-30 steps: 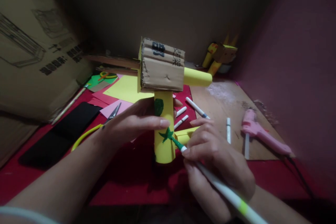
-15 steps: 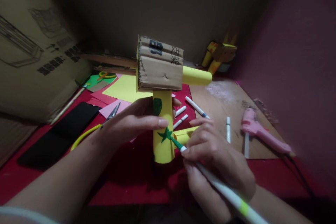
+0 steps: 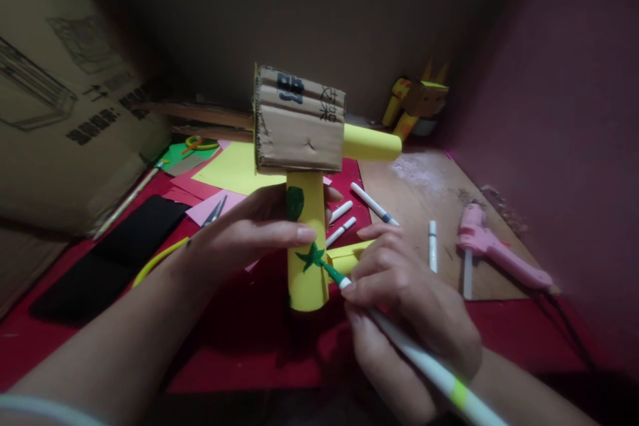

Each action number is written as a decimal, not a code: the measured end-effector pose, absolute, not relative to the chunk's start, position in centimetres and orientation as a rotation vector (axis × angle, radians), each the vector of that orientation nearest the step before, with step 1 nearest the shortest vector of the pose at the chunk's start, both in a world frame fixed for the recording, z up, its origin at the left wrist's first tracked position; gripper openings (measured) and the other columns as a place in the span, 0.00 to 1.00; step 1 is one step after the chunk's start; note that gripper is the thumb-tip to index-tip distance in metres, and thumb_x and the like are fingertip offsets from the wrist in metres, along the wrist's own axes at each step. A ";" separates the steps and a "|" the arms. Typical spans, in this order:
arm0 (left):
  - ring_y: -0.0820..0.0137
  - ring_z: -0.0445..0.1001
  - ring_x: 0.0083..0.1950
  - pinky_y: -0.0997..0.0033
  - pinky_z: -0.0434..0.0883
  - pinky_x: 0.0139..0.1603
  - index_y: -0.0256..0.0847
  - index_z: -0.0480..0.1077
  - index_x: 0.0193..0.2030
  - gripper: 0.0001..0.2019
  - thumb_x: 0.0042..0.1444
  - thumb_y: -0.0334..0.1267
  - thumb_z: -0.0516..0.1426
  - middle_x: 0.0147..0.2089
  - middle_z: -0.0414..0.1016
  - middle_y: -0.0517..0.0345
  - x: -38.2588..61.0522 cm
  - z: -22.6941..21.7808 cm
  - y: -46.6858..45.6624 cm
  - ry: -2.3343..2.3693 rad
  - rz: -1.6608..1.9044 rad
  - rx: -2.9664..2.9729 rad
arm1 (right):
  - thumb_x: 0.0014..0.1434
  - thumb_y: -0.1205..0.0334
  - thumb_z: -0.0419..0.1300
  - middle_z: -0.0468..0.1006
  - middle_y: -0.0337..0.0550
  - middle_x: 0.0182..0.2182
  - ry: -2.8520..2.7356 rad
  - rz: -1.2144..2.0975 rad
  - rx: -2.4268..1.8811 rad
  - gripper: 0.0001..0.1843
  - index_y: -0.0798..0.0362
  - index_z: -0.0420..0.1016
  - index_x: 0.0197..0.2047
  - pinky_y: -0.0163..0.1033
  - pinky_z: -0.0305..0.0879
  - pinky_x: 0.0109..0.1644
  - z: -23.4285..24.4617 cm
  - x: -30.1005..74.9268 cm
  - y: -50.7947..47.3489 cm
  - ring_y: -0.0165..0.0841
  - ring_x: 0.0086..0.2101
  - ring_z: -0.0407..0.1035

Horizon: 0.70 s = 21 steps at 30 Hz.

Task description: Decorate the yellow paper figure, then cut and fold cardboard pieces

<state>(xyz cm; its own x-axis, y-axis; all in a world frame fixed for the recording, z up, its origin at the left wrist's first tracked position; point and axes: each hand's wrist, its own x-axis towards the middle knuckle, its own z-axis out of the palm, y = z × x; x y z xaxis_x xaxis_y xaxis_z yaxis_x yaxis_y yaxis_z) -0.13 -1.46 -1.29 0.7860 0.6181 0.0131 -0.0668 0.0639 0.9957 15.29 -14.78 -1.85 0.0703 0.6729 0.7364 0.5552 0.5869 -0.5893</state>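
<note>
A craft model stands at the centre: a brown cardboard box (image 3: 298,123) on an upright yellow paper tube (image 3: 305,273), with a second yellow tube (image 3: 372,143) sticking out to the right. My left hand (image 3: 244,233) wraps round the upright tube, fingers closed on it. My right hand (image 3: 407,309) pinches a white marker with a green tip (image 3: 424,359). The tip touches a green star shape (image 3: 312,256) drawn on the tube. A green blob (image 3: 294,203) sits higher on the same tube.
Several white markers (image 3: 372,203) lie on the red surface and brown board behind. A pink glue gun (image 3: 492,256) lies at the right. Scissors (image 3: 214,212), coloured paper sheets (image 3: 234,170) and a black pad (image 3: 107,259) lie at the left. A small cardboard figure (image 3: 419,103) stands at the back.
The model has shifted slightly to the left with my left hand. The marker tip stays on the green star.
</note>
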 end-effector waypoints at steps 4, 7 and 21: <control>0.68 0.73 0.43 0.74 0.73 0.40 0.45 0.74 0.53 0.21 0.50 0.36 0.65 0.43 0.79 0.58 -0.1 -1.0 -1.4 0.497 0.508 1.460 | 0.50 0.77 0.57 0.67 0.36 0.20 -1.527 0.114 -1.055 0.10 0.52 0.68 0.26 0.49 0.69 0.43 -2.1 15.0 -14.8 0.30 0.24 0.65; 0.67 0.73 0.43 0.73 0.73 0.41 0.45 0.74 0.54 0.22 0.50 0.35 0.65 0.43 0.79 0.58 -0.1 -1.0 -1.5 0.494 0.521 1.443 | 0.51 0.78 0.57 0.67 0.35 0.20 -1.518 0.110 -1.059 0.10 0.52 0.69 0.27 0.48 0.69 0.44 -2.1 14.9 -14.8 0.30 0.24 0.65; 0.68 0.72 0.42 0.75 0.72 0.39 0.41 0.71 0.56 0.24 0.50 0.34 0.64 0.42 0.78 0.57 0.0 -1.1 -1.5 0.495 0.517 1.418 | 0.51 0.77 0.57 0.67 0.35 0.20 -1.476 0.114 -1.067 0.10 0.51 0.69 0.26 0.49 0.69 0.45 -2.3 14.7 -15.0 0.29 0.24 0.64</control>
